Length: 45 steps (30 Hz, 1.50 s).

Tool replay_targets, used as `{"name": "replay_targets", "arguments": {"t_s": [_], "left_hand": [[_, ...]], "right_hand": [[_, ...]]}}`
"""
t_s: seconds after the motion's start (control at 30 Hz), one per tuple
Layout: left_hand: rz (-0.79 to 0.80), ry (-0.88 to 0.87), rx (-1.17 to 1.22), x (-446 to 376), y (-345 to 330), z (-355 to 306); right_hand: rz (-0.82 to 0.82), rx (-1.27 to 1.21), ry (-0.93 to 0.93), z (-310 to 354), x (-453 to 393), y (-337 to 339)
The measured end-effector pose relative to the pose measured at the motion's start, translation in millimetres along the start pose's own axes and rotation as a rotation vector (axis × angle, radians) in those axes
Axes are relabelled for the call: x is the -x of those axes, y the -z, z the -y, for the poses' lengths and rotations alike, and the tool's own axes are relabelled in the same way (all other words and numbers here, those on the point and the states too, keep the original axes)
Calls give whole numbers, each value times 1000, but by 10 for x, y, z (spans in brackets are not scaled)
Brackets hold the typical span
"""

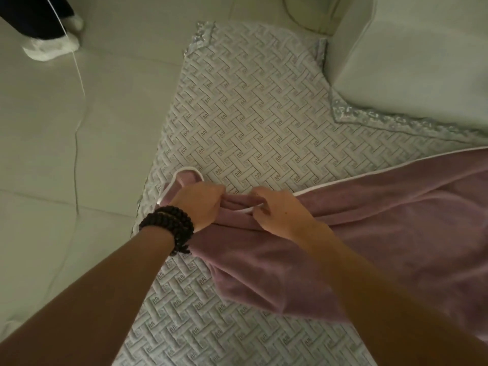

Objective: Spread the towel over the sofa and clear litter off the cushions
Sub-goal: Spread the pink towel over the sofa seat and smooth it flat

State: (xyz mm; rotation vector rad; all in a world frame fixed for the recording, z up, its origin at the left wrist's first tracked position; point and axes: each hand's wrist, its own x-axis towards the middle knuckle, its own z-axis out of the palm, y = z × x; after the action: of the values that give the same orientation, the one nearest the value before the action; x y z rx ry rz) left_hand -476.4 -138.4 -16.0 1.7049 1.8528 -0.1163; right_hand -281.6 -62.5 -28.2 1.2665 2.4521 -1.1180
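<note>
A mauve towel [383, 215] with a white piped edge lies bunched across the right half of the sofa seat, which wears a grey quilted cover [250, 114]. My left hand [196, 204], a dark bead bracelet on its wrist, grips a gathered corner of the towel near the seat's left edge. My right hand [280, 211] pinches the towel's white-edged hem just to the right, the two hands almost touching. No litter shows on the visible part of the cushion.
A pale sofa arm or back cushion [412, 64] rises at the upper right. Light floor tiles [52, 154] run along the left. Another person's feet in white shoe covers [50, 47] stand at the top left, with a thin white cord [76, 64] hanging there.
</note>
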Motion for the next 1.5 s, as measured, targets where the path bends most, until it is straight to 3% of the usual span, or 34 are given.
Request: {"name": "replay_targets", "arguments": {"t_s": [0.13,0.3,0.4,0.53,0.6,0.77,0.9,1.03,1.1,1.17,1.3,1.4,1.5], "left_hand": [[129,-54,-183,-164,60,-53],[288,-94,-197,-168,96,-68],[305,-47,-257,-267,238,-79],[-133,140,-156,-539,584,0],[-266,245,-116,-672,735,33],[-563,374,69,-1155,1167,264],[-633,403,-65,-1577,1380,408],[-733,410,-42,-1846,1303,459],[-694,403,55,-1926,1160,502],[-474,390,189,-1936,952,497],[-159,310,11,-1915,601,496],[-84,388,-92,-1912,621,486],[-189,363,-120,-1897,730,198]], "right_hand": [[20,84,36,-17,-45,20],[86,186,55,-66,25,72],[-17,190,75,-12,-69,212],[-248,143,103,53,-362,552],[-313,81,96,83,-533,733],[-313,18,163,145,-1010,1140],[-308,31,124,54,-1337,1167],[-332,-11,54,-94,-1602,1132],[-218,-55,15,-179,-1678,1050],[-91,30,-1,-271,-1694,917],[19,166,42,-420,-1650,710],[-147,-77,107,-502,-1483,878],[-391,-125,51,-714,-1118,1200]]}}
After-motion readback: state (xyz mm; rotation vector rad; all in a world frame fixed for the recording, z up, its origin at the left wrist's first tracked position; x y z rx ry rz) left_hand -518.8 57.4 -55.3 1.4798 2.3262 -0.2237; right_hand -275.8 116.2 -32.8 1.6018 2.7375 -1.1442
